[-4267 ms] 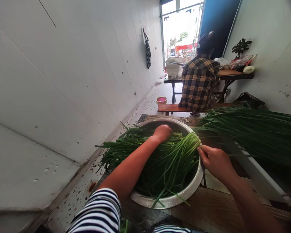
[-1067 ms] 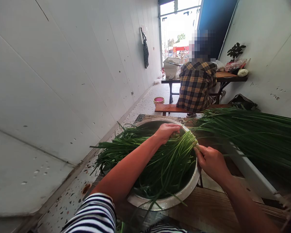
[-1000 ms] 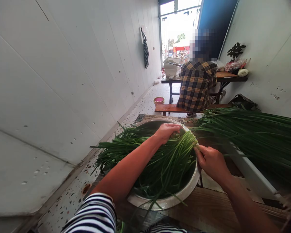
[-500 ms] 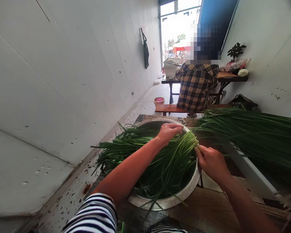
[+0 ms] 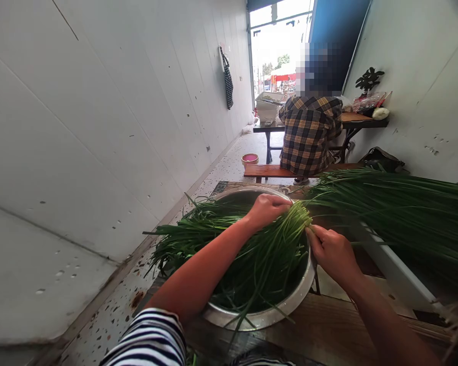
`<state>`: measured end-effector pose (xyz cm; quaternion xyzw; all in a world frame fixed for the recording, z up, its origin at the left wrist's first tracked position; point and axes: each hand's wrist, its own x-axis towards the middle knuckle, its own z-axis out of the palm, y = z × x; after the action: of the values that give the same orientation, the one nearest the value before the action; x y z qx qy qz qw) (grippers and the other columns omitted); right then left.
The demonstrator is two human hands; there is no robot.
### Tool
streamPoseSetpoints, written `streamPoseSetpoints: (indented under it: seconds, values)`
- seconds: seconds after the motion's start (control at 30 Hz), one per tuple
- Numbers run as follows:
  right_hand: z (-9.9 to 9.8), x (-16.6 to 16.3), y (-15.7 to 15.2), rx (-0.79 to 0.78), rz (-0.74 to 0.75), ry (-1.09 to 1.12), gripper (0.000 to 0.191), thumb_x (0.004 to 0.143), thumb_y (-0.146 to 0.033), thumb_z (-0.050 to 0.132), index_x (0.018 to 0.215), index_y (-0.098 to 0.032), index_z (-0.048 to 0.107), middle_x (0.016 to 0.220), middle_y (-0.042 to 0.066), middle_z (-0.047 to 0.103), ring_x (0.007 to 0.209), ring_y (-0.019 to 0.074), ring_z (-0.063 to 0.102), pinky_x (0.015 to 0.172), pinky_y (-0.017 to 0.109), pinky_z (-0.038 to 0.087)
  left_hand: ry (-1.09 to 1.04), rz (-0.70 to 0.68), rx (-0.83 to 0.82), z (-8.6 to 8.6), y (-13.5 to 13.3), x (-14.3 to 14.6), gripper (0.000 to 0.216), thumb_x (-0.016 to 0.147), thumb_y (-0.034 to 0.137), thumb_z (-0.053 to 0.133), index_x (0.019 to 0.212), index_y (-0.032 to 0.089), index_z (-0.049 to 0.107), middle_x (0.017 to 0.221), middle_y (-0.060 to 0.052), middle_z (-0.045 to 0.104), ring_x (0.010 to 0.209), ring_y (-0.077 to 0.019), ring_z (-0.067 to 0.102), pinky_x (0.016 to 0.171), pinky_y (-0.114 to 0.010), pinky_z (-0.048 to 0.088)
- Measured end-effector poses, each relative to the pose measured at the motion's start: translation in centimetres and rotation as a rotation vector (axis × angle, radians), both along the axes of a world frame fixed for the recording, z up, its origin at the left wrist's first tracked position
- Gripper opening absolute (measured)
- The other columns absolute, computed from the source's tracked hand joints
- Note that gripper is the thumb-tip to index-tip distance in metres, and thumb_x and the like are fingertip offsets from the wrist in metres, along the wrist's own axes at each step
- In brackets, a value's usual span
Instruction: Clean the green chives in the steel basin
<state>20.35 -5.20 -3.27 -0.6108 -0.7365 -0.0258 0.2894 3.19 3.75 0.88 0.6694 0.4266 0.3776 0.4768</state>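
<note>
A wide metal basin [image 5: 294, 297] stands on a wooden table and is full of long green chives [image 5: 267, 259]. My left hand [image 5: 267, 208] is closed round the pale cut ends of a bunch of those chives over the far side of the basin. My right hand [image 5: 330, 251] pinches the same cut ends from the right, at the basin's rim. The leaves of the bunch trail toward me and to the left over the basin.
A big heap of chives [image 5: 397, 213] lies to the right on the table. A person in a plaid shirt [image 5: 309, 134] sits on a bench [image 5: 267, 171] ahead, back to me, at another table. A pink bowl [image 5: 250, 159] is on the floor. White walls run along both sides.
My left hand has shifted a little to the right along the cut ends of the bunch. The right hand stays at the ends. The view has drifted slightly.
</note>
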Motion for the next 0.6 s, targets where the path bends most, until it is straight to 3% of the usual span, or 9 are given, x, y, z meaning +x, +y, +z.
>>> streamPoseSetpoints:
  seconds: [0.27, 0.37, 0.5, 0.6]
  values:
    - [0.1, 0.0, 0.0, 0.009, 0.060, 0.021, 0.044, 0.092, -0.039, 0.033, 0.073, -0.019, 0.067, 0.056, 0.002, 0.062, 0.051, 0.0137, 0.048, 0.054, 0.024, 0.031, 0.066, -0.057, -0.051, 0.2, 0.7, -1.2, 0.020, 0.073, 0.023, 0.061, 0.086, 0.016, 0.074, 0.082, -0.005, 0.071, 0.073, -0.0127, 0.059, 0.069, -0.021, 0.045]
    - [0.0, 0.1, 0.0, -0.011, 0.034, 0.031, 0.043, 0.092, -0.041, 0.034, 0.073, -0.019, 0.066, 0.057, 0.002, 0.062, 0.052, 0.0139, 0.049, 0.054, 0.024, 0.030, 0.165, -0.115, -0.038, 1.8, 0.5, -2.2, 0.017, 0.072, 0.025, 0.063, 0.081, 0.017, 0.075, 0.072, -0.004, 0.070, 0.066, -0.0121, 0.057, 0.062, -0.020, 0.042]
    - [0.1, 0.3, 0.0, -0.087, -0.037, 0.052, 0.041, 0.090, -0.041, 0.035, 0.069, -0.020, 0.064, 0.056, 0.002, 0.062, 0.049, 0.0141, 0.051, 0.050, 0.025, 0.026, 0.352, -0.374, 0.025, 4.7, -1.1, -4.4, 0.011, 0.063, 0.029, 0.071, 0.065, 0.018, 0.073, 0.055, 0.000, 0.063, 0.050, -0.0094, 0.051, 0.050, -0.019, 0.036]
    - [0.1, 0.4, 0.1, -0.122, -0.049, 0.051, 0.040, 0.089, -0.041, 0.035, 0.068, -0.021, 0.063, 0.055, 0.003, 0.062, 0.049, 0.0148, 0.052, 0.049, 0.025, 0.026, 0.414, -0.334, 0.149, 5.4, -2.1, -6.3, 0.011, 0.055, 0.027, 0.077, 0.052, 0.021, 0.069, 0.046, 0.002, 0.058, 0.043, -0.0088, 0.047, 0.047, -0.020, 0.033]
